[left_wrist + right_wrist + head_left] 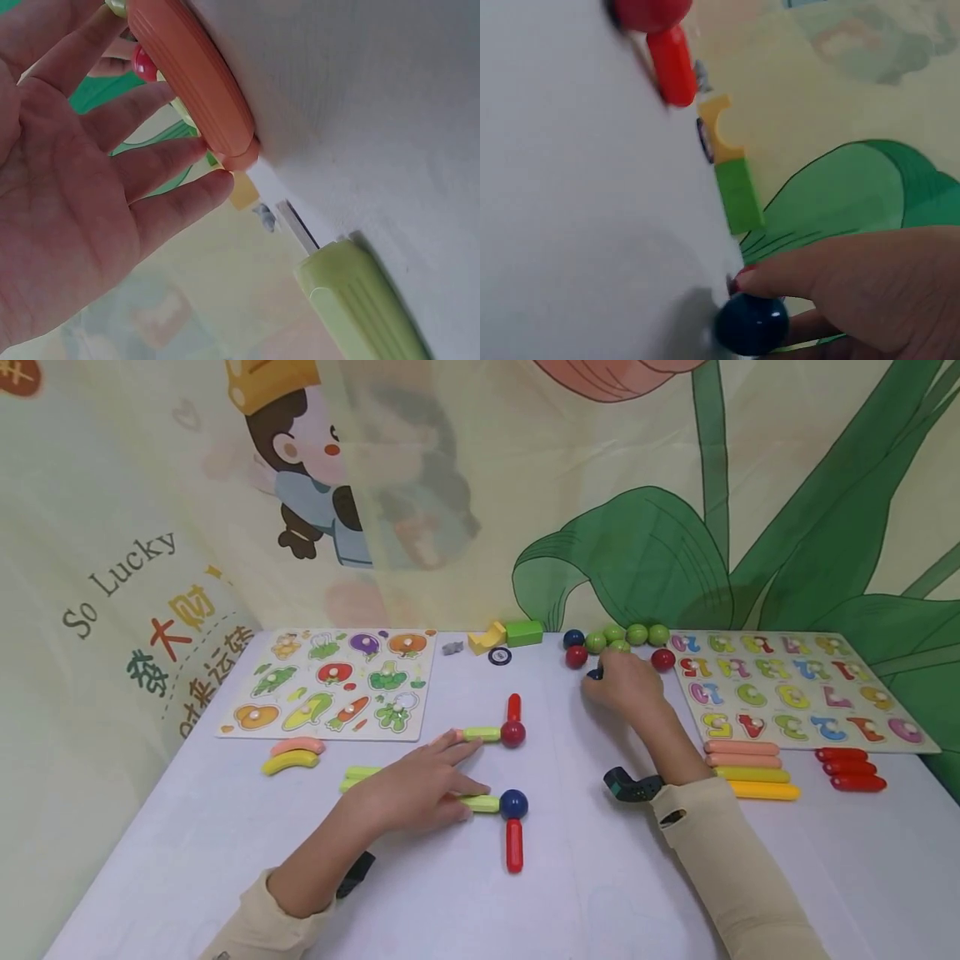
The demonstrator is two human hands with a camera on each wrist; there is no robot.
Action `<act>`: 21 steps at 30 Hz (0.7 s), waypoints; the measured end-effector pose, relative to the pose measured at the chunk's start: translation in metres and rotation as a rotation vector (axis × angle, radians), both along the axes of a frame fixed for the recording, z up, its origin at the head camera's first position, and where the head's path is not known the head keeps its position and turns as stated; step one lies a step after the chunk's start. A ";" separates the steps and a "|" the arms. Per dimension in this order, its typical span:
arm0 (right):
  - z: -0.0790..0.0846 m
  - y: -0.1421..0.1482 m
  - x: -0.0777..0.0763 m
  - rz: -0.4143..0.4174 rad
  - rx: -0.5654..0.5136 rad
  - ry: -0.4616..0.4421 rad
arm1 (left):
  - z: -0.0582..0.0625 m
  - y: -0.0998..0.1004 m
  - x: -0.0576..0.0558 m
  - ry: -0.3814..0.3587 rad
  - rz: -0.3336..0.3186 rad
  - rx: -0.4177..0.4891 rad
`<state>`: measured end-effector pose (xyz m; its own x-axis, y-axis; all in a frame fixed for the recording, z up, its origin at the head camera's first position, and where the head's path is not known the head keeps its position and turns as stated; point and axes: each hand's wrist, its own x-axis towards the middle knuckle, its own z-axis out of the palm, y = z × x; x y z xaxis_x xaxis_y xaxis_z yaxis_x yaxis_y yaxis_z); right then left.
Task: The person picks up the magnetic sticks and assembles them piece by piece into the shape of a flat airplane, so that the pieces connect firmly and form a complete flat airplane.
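Dark-blue ball [751, 325] — pinched by right hand [630, 689]. Left hand [412, 789]: outstretched, touching pink rod [195, 79]. Right of it: two ball corners [513, 804] joined — red rods [514, 847] seemingly unjoined at outer ends.

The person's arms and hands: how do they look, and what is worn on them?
The left sleeve and right sleeve are beige, the latter with a dark opening near its end. A black device shows by each wrist. The left hand and right hand are gloveless.

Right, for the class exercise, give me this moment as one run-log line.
left hand: spread, at light-green rod | right hand: grips dark-blue ball | central red ball: touches red rod
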<state>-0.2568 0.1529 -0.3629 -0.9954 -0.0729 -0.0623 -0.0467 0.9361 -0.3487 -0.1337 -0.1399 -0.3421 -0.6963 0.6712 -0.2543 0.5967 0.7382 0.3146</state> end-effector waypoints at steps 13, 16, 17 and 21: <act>-0.018 -0.082 0.002 0.153 -0.303 -0.036 | -0.001 0.003 -0.001 -0.008 0.023 -0.002; -0.019 -0.093 0.003 0.127 -0.257 -0.039 | -0.001 0.003 -0.001 -0.003 0.013 -0.003; -0.019 -0.095 0.003 0.122 -0.255 -0.043 | -0.001 0.003 -0.001 -0.003 0.015 -0.007; -0.017 -0.096 0.003 0.084 -0.344 -0.068 | 0.000 0.004 -0.001 -0.009 0.026 -0.013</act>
<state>-0.2538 0.0570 -0.3799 -0.9794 -0.1826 -0.0856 -0.0847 0.7574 -0.6474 -0.1346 -0.1357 -0.3423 -0.7109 0.6498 -0.2688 0.5749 0.7572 0.3101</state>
